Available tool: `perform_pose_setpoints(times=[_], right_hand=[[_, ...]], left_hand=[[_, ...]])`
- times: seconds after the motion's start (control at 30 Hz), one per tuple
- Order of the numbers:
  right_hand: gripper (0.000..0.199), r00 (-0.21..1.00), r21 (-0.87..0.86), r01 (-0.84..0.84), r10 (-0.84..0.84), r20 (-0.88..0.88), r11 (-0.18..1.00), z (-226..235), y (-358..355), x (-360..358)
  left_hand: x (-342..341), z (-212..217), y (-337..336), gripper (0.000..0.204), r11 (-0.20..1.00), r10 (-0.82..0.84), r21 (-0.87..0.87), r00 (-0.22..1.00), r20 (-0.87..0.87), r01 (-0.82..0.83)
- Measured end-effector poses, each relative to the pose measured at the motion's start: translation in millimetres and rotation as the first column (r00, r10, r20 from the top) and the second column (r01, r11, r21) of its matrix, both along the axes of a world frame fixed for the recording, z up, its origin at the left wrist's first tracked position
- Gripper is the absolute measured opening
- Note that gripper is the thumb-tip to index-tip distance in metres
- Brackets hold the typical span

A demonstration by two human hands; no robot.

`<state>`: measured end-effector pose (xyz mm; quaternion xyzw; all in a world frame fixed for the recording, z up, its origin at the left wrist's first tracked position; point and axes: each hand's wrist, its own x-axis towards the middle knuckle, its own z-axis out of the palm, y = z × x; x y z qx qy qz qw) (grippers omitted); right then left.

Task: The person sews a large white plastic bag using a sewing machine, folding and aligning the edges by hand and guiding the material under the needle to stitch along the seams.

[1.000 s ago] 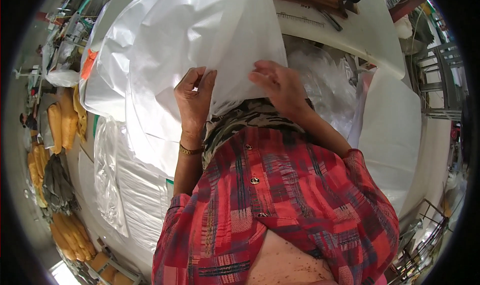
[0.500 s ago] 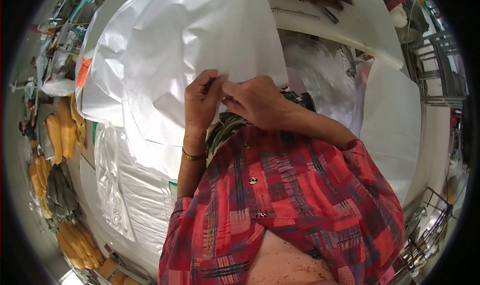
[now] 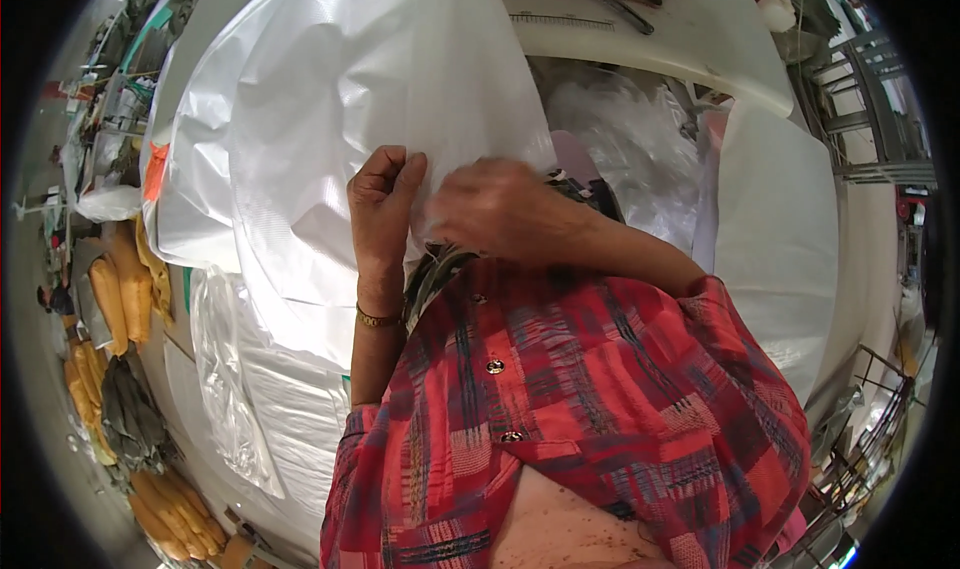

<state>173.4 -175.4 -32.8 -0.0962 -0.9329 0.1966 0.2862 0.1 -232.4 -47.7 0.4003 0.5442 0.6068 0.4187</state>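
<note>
Several yellow-orange rolled bundles [image 3: 112,299] lie at the far left edge, with dark grey cloth [image 3: 128,414] among them and more of the same rolls lower down. Just right of them a clear plastic sheet [image 3: 225,389] hangs over the side of a stack of white woven sacks [image 3: 300,429].

Above that stack a large white woven bag [image 3: 330,129] spreads across the upper middle of the view; an orange tag [image 3: 154,172] shows at its left edge. The bag's lower edge comes down to the person's chest, where both hands meet it.

The left hand [image 3: 382,204] is raised with the knuckles up, its grip closed in a fist on the bag's edge; a gold bangle [image 3: 378,318] sits on its wrist. Half a second ago this hand pinched the fabric with looser fingers; now they are curled tight.

The right hand [image 3: 495,209] lies just beside the left, touching it, and is blurred. It rests on the same edge of the bag, but whether its grip is closed on the fabric I cannot tell. A second ago the two hands were well apart along the edge; they have come together.

Farther right, crumpled clear plastic [image 3: 620,159] lies under a white table [image 3: 690,39], and another white sack [image 3: 775,249] fills the right side beside a metal rack [image 3: 860,119].
</note>
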Motion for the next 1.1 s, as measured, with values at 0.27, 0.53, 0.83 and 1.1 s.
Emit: perform_pose_setpoints(times=[0.27, 0.53, 0.83, 1.1], right_hand=[[0.032, 0.668, -0.390, 0.629, -0.724, -0.171, 0.673, -59, 30, 42], [0.027, 0.964, -0.503, 0.242, -0.263, 0.031, 0.830, 1, 17, 63], [0.017, 0.997, -0.473, 0.021, -0.056, -0.060, 0.881, 48, 2, 29], [0.010, 0.994, -0.291, -0.100, 0.083, -0.073, 0.951, 16, -14, 7]], left_hand=[[-3, 41, -11, 0.005, 0.960, 0.258, 0.169, 0.940, -0.224, -0.224], [-10, 70, -11, 0.009, 0.951, 0.287, 0.279, 0.725, -0.626, -0.135], [20, 73, -3, 0.009, 0.979, -0.032, 0.121, 0.710, -0.703, 0.165], [18, 34, -3, 0.006, 0.990, -0.121, 0.031, 0.951, -0.285, 0.135]])
